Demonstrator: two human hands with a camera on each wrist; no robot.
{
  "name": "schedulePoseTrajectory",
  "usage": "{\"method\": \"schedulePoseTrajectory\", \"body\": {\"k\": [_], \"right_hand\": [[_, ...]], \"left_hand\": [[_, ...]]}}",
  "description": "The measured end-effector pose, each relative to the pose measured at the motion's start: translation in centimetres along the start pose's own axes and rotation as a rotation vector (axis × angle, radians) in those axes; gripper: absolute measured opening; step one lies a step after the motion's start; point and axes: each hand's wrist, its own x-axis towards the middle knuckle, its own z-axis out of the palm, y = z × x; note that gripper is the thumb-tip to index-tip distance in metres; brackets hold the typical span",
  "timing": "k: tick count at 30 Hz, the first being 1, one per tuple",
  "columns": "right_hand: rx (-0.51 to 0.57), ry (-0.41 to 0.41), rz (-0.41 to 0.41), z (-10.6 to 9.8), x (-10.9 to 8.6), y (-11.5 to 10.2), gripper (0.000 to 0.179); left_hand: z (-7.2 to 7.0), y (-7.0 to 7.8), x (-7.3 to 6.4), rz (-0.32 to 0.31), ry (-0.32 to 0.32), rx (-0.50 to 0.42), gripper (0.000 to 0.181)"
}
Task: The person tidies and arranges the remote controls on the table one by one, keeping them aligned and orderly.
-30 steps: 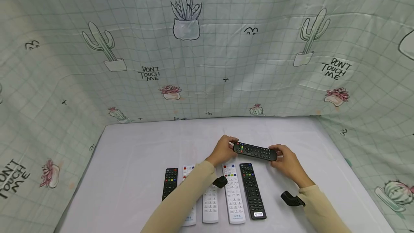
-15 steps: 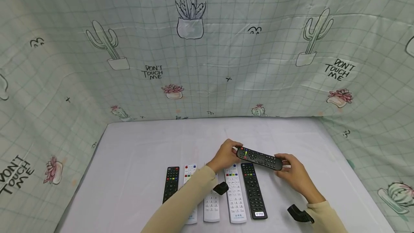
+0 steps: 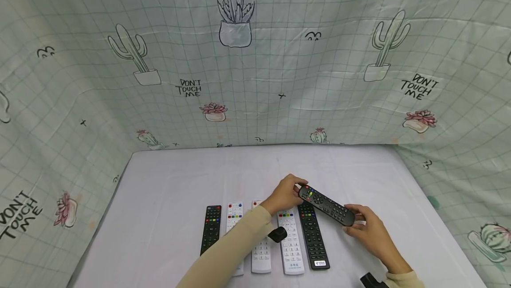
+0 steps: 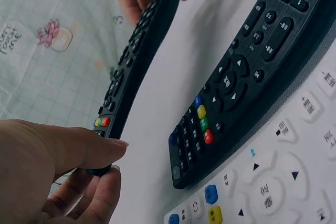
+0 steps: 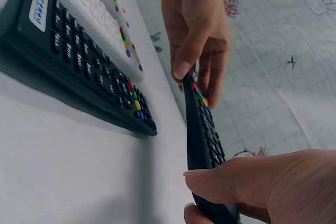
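A black remote control [image 3: 326, 204] is held up by both hands, slanting down toward the right. My left hand [image 3: 285, 194] pinches its far end near the coloured buttons, thumb on the edge, as the left wrist view shows. At the near end, my right hand [image 3: 371, 230] grips it between thumb and fingers. Below the held remote lies another black remote [image 3: 313, 239] with a white label, its top end partly covered. To its left lies a white remote [image 3: 292, 252]. In the right wrist view, a gap separates the held remote [image 5: 197, 135] from the labelled one [image 5: 79, 51].
Two more white remotes, one left [image 3: 234, 212] and one nearer the middle [image 3: 261, 257], are partly hidden by the left sleeve [image 3: 235, 248]. A black remote [image 3: 210, 228] ends the row at left. A printed cloth [image 3: 255, 66] hangs behind the white table [image 3: 167, 190].
Both hands have brought the held remote rightward and nearer the front. It slants more steeply now, and its right end has come over beside the labelled black remote.
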Motion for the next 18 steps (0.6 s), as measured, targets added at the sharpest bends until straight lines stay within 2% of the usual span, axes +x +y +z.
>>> {"method": "schedulePoseTrajectory", "body": {"k": [10,18], "right_hand": [[0.001,-0.039,0.12,-0.1,-1.5,0.5,0.064],[0.089,-0.083,0.167,-0.1,-2.8,0.9,0.069]], "left_hand": [[1.1,0.2,0.6,0.015,-0.072,-0.016,0.053],[2.1,0.3,1.2,0.036,-0.121,0.014,0.05]]}}
